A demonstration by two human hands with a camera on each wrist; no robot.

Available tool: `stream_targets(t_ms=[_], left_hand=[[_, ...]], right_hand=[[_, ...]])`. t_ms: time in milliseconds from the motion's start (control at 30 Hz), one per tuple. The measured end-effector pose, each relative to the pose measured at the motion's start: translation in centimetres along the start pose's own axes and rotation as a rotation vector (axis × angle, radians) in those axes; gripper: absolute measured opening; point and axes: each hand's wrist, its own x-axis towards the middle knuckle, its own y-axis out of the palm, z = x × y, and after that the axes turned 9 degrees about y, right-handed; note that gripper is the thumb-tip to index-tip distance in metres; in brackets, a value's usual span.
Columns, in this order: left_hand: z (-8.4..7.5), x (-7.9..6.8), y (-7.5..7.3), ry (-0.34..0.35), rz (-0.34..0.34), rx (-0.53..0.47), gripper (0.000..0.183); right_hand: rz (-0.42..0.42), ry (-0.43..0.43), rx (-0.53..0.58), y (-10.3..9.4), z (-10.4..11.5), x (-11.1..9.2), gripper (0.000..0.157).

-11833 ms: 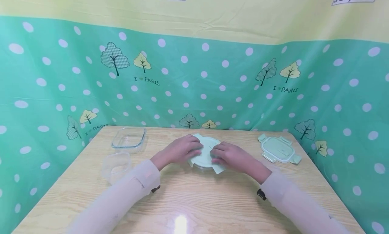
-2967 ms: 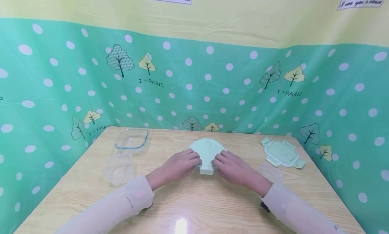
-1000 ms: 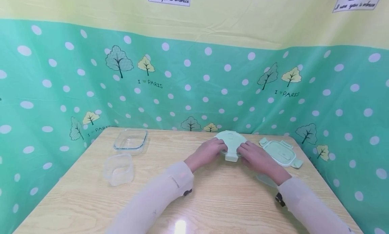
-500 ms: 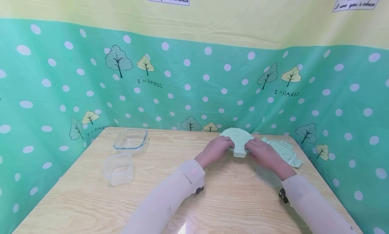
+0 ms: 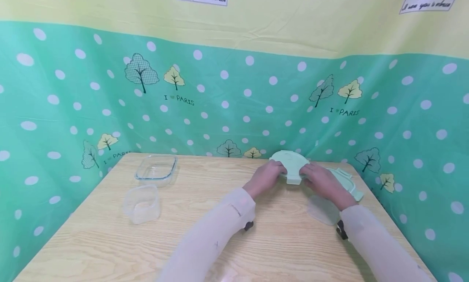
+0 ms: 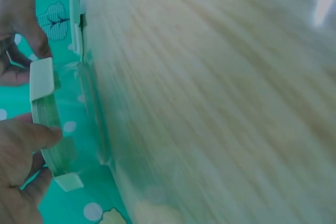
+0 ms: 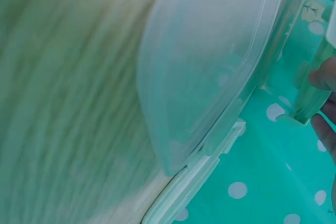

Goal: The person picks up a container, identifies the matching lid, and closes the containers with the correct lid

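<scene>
Green-lidded container [image 5: 292, 162] is gripped by the left hand [image 5: 265, 177] and right hand [image 5: 322, 180], the latter partly hiding another green lid [image 5: 347, 182].

The wooden table [image 5: 110, 249] carries five items. Far left corner: glass dish [image 5: 154, 177]; nearer, near the left edge, a plastic box [image 5: 147, 213]. Far edge, right of centre: lidded bowl [image 5: 292, 164]. Beside the right edge, toward the far corner: green lid [image 5: 347, 182]; nearer and inboard, a clear lid [image 5: 322, 210].
</scene>
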Motion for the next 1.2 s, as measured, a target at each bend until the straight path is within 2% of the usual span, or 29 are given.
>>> stream_targets(t_ms=[300,767,1000,1200], left_hand=[[0.3,1.6,0.5,-0.021,-0.020,-0.006,0.029],[0.1,2.9,0.9,-0.098,0.010,-0.052,0.031],[0.3,3.0,1.1,-0.061,0.011,-0.024,0.033],[0.7,2.4,1.2,-0.009,0.022,0.035,0.032]], right_hand=[[-0.014,0.086,0.026,0.3,-1.1,0.7,0.027],[0.021,0.159,0.072,0.3,-1.8,1.4,0.023],[0.031,0.176,0.083,0.0,-1.7,1.6,0.024],[0.034,0.178,0.089,0.0,-1.7,1.5,0.025]])
